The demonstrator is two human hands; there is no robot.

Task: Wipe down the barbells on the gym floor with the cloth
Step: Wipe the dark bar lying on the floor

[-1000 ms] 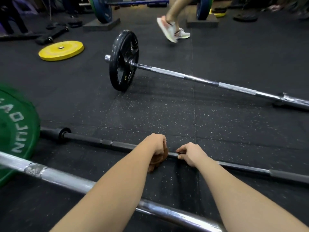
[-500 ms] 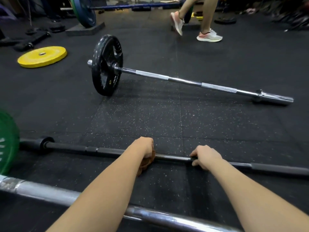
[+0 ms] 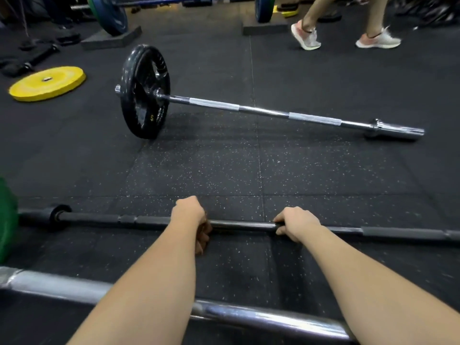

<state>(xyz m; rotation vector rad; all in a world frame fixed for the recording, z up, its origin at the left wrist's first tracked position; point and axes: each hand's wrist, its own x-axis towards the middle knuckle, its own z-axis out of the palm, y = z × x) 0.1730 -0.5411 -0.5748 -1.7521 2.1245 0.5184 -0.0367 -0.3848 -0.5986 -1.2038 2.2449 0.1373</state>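
Wraps the left hand point(image 3: 188, 211) over the black barbell point(image 3: 239, 224), grip closed round the bar and the brown cloth point(image 3: 202, 239) together. The cloth is bunched under the palm, with a fold hanging on the near side of the bar. Clasps the same bar with the right hand point(image 3: 297, 222) a little further toward its right end, grip curled tight on bare metal, fingertips tucked beneath. Between the two hands, a short stretch of glossy dark shaft; beyond each hand, matte sections.

Lies across the near part of the floor point(image 3: 199, 170), this black barbell, running left to right, its left collar close to a green plate point(image 3: 7, 220) at the left edge. Nearer still, along the near edge and under both forearms, a thick chrome barbell point(image 3: 249, 316), apart from the hands.

Further out, toward the middle of the floor, a third barbell point(image 3: 263, 111) in chrome, well apart from the black one. Carries one upright black plate point(image 3: 144, 93) on its left end; bare right sleeve resting on the floor. Flat on the floor to the far left, a yellow plate point(image 3: 47, 82).

At the far edge, blue plates point(image 3: 110, 13) on a bar propped on dark blocks point(image 3: 112, 38). At the far right corner, another person's lower legs in pale shoes point(image 3: 307, 37).
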